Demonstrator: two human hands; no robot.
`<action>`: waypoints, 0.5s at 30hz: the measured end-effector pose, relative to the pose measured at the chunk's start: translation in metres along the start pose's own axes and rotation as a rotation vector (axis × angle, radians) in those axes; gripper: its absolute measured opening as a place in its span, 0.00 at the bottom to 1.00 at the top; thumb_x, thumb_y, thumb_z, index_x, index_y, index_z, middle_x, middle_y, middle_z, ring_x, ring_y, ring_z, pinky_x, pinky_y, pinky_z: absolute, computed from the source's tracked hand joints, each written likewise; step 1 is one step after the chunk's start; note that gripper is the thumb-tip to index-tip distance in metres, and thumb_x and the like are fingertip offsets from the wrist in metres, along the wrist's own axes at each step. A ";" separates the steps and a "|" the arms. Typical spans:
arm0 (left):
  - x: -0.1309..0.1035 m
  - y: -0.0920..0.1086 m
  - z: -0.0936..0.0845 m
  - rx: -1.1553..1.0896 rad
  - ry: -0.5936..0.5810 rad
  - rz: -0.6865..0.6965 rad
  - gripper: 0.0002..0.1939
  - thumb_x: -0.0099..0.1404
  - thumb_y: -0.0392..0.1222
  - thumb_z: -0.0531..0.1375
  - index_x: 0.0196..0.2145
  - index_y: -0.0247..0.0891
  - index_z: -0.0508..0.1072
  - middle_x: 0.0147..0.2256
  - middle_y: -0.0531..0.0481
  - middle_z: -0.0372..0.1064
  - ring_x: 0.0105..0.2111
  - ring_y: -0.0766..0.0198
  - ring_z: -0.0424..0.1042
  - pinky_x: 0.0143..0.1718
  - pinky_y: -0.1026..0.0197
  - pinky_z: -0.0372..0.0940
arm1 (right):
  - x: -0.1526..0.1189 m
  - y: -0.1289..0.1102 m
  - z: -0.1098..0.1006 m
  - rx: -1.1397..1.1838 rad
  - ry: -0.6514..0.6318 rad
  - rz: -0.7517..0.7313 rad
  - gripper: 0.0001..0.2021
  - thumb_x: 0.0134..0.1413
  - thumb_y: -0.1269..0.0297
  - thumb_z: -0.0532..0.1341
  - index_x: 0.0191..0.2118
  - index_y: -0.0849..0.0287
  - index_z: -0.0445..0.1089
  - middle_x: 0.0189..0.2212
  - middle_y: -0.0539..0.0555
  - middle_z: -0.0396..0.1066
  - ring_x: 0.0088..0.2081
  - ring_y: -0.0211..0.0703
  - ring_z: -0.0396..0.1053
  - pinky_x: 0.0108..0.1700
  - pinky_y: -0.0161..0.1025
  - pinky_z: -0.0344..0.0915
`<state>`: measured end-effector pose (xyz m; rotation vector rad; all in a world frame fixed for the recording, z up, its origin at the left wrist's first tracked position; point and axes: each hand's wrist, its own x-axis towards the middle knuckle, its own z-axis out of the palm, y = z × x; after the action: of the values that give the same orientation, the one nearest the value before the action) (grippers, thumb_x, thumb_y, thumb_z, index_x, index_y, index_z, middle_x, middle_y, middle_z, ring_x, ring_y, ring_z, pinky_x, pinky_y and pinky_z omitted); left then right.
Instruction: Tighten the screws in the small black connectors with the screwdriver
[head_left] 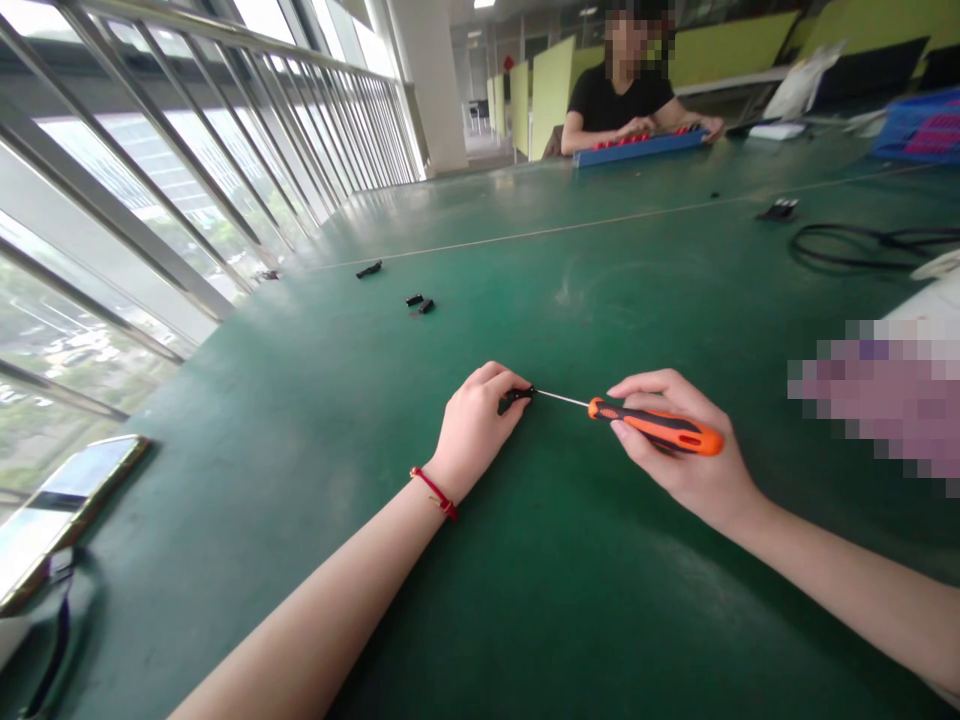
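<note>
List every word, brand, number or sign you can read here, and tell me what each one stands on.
No text can be read anywhere in this view.
Orange-and-black screwdriver in the right hand: no lettering can be made out.
Small black part at the left hand: too small to tell.
Phone: nothing legible on its bright screen.
Blue tray across the table: too far and blurred.

Glossy green tabletop (480,600); smooth orange-and-black plastic screwdriver handle (660,428)
</note>
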<state>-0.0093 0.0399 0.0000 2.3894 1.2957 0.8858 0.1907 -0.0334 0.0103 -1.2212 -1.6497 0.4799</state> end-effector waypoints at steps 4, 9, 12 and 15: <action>0.000 0.000 0.000 0.003 -0.003 0.007 0.06 0.61 0.35 0.57 0.36 0.39 0.73 0.38 0.50 0.69 0.36 0.64 0.70 0.37 0.62 0.67 | 0.001 0.000 0.000 0.097 -0.011 0.010 0.09 0.51 0.67 0.60 0.40 0.54 0.62 0.22 0.47 0.65 0.23 0.37 0.67 0.25 0.35 0.64; 0.000 0.001 -0.001 0.005 -0.018 0.011 0.07 0.60 0.34 0.57 0.36 0.39 0.73 0.38 0.50 0.69 0.37 0.64 0.70 0.37 0.62 0.67 | 0.000 0.002 0.000 0.063 -0.012 0.054 0.03 0.53 0.64 0.60 0.34 0.54 0.65 0.22 0.48 0.67 0.23 0.36 0.66 0.25 0.34 0.63; 0.000 0.002 -0.001 -0.002 -0.019 0.011 0.07 0.60 0.34 0.58 0.36 0.40 0.73 0.38 0.50 0.69 0.37 0.64 0.71 0.37 0.63 0.67 | -0.001 0.003 0.001 0.096 0.117 0.013 0.09 0.50 0.65 0.61 0.38 0.54 0.63 0.28 0.50 0.67 0.24 0.36 0.65 0.28 0.36 0.66; 0.000 0.002 -0.001 -0.001 -0.025 0.010 0.07 0.60 0.34 0.58 0.36 0.40 0.73 0.39 0.50 0.69 0.37 0.64 0.70 0.37 0.63 0.67 | -0.001 0.004 0.001 0.169 0.126 -0.014 0.13 0.50 0.64 0.61 0.42 0.53 0.61 0.29 0.50 0.64 0.26 0.37 0.65 0.29 0.37 0.66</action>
<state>-0.0084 0.0391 0.0019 2.4007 1.2754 0.8562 0.1915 -0.0324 0.0065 -1.0924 -1.4791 0.5128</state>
